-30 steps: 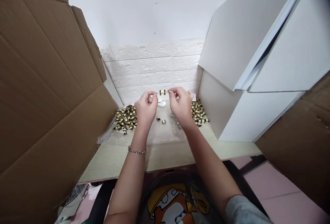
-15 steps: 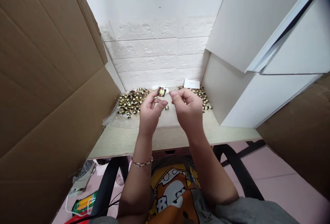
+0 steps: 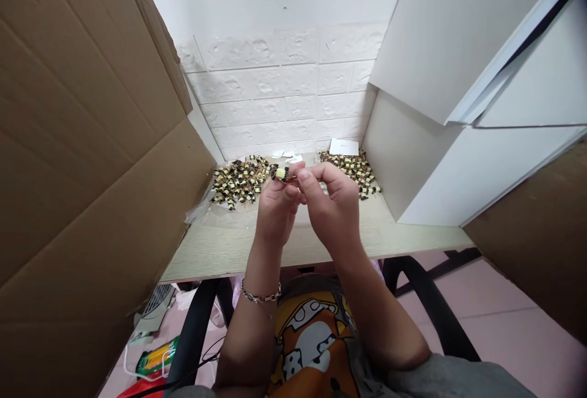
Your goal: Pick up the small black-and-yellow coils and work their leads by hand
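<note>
Head view: the tabletop (image 3: 202, 257) carries a left pile (image 3: 241, 182) of coils at 10 o'clock and a right pile (image 3: 355, 170) at 2 o'clock from the hands. Left hand (image 3: 277, 211): grip closed on one coil (image 3: 281, 173) at its 12 o'clock. Right hand (image 3: 334, 203): grip pinched, apparently on a wire lead (image 3: 290, 181). Present step: likely lead handling. Next move calls for steady left support.

Tall brown cardboard (image 3: 92, 141) walled off the left of a pale wood-grain tabletop (image 3: 220, 257); angular white panels (image 3: 426, 169) blocked the right, a white brick-patterned wall (image 3: 261, 83) the back. The person's left hand (image 3: 276, 211) and right hand (image 3: 334, 205), meeting at a small yellow-and-black coil (image 3: 281, 173), stood between two heaps of similar coils (image 3: 238, 183). Room lay open above the heaps and along the tabletop's front edge, outside the forearms (image 3: 376, 294).
</note>
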{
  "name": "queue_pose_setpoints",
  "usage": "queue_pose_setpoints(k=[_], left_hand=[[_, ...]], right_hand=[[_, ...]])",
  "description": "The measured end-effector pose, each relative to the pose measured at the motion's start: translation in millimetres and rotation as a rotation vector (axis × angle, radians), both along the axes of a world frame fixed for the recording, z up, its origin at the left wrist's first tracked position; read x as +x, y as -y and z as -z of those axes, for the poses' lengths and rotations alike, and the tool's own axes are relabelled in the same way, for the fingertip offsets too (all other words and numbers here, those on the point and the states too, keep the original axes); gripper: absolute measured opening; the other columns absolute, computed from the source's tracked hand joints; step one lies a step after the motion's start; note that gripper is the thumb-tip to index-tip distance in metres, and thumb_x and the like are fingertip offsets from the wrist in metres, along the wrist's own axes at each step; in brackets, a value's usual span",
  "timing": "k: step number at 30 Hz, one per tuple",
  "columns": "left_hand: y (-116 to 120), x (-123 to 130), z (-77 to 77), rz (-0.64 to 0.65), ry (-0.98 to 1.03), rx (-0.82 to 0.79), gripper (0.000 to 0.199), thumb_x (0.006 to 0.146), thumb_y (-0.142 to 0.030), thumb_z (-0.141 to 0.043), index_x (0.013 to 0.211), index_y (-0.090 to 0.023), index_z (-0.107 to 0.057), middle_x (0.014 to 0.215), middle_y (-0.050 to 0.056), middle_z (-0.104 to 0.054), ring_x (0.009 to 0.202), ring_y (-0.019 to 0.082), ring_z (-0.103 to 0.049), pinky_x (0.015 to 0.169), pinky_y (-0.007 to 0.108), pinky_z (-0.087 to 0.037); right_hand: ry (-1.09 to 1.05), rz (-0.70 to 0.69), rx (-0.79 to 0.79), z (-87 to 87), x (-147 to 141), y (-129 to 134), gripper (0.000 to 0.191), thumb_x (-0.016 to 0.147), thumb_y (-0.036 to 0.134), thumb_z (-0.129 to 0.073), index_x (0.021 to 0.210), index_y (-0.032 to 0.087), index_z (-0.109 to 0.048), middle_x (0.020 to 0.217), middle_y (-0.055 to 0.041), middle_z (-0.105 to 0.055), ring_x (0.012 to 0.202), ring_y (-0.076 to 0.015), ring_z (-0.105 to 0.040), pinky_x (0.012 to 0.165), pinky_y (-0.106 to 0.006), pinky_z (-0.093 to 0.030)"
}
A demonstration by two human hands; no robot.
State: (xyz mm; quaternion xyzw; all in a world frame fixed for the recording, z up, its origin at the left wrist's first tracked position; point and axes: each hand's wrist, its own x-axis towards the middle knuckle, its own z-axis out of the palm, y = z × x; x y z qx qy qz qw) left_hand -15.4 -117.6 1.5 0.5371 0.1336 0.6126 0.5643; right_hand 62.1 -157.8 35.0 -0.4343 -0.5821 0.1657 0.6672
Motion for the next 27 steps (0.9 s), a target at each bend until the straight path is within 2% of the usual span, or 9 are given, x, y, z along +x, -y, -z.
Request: queue_pose_setpoints(k=[3, 7, 9, 13, 16, 21, 27], left_hand=[[2, 0, -2.1, 0.026, 0.110, -0.069, 0.033, 0.060, -0.044, -0.064, 0.088, -0.025, -0.061, 0.073, -0.002, -0.057, 0.062, 0.006, -0.052, 0.059, 0.020, -0.044], [5, 0, 0.3, 0.083, 0.274, -0.147, 0.029, 0.060, -0.043, -0.065, 0.083, -0.026, -0.063, 0.083, -0.002, -0.060, 0.078, 0.010, -0.056, 0.074, 0.023, -0.045], [7, 0, 2.4, 0.071, 0.318, -0.155, 0.027, 0.061, -0.045, -0.064, 0.081, -0.027, -0.064, 0.086, -0.002, -0.061, 0.083, 0.011, -0.056, 0.078, 0.024, -0.045], [10, 2, 4.9, -0.019, 0.295, -0.178, 0.025, 0.067, -0.047, -0.057, 0.083, -0.029, -0.062, 0.092, -0.002, -0.059, 0.093, 0.015, -0.053, 0.081, 0.029, -0.044], [11, 4, 5.3, -0.031, 0.269, -0.174, 0.022, 0.072, -0.045, -0.052, 0.085, -0.029, -0.061, 0.094, -0.002, -0.058, 0.097, 0.016, -0.052, 0.083, 0.030, -0.044], [13, 7, 3.1, -0.042, 0.242, -0.185, 0.023, 0.081, -0.039, -0.041, 0.091, -0.028, -0.059, 0.095, -0.001, -0.058, 0.096, 0.015, -0.053, 0.082, 0.029, -0.044], [13, 6, 0.5, -0.010, 0.266, -0.207, 0.025, 0.083, -0.028, -0.036, 0.085, -0.026, -0.061, 0.084, -0.002, -0.061, 0.081, 0.010, -0.056, 0.072, 0.022, -0.046]], right_hand=[[0.006, -0.010, 0.002, -0.8, -3, 2, 0.022, 0.080, 0.028, -0.043, 0.061, 0.020, -0.049, 0.063, 0.0021, -0.055, 0.061, -0.0094, -0.050, 0.064, -0.028, -0.040], [0.008, -0.043, -0.005, -1.9, -8, 5, 0.021, 0.080, 0.029, -0.042, 0.062, 0.019, -0.050, 0.064, 0.0015, -0.056, 0.063, -0.0090, -0.049, 0.066, -0.027, -0.038], [0.004, -0.047, -0.012, -2.6, -9, 7, 0.022, 0.080, 0.028, -0.043, 0.061, 0.019, -0.049, 0.064, 0.0014, -0.056, 0.064, -0.0094, -0.049, 0.067, -0.027, -0.038], [0.008, -0.055, -0.016, -3.3, -9, 8, 0.022, 0.079, 0.028, -0.044, 0.059, 0.018, -0.048, 0.063, 0.0017, -0.055, 0.065, -0.0095, -0.049, 0.067, -0.027, -0.037], [0.007, -0.083, -0.022, -2.7, -5, 6, 0.022, 0.080, 0.028, -0.044, 0.060, 0.018, -0.048, 0.063, 0.0024, -0.054, 0.064, -0.0088, -0.048, 0.067, -0.027, -0.037], [-0.024, -0.135, -0.031, -0.4, 1, 3, 0.024, 0.081, 0.029, -0.041, 0.060, 0.018, -0.047, 0.059, 0.0033, -0.051, 0.060, -0.0077, -0.046, 0.065, -0.026, -0.036], [-0.030, -0.154, -0.034, 4.8, 4, 1, 0.023, 0.082, 0.030, -0.039, 0.063, 0.019, -0.047, 0.062, 0.0025, -0.051, 0.062, -0.0081, -0.045, 0.063, -0.026, -0.037]])
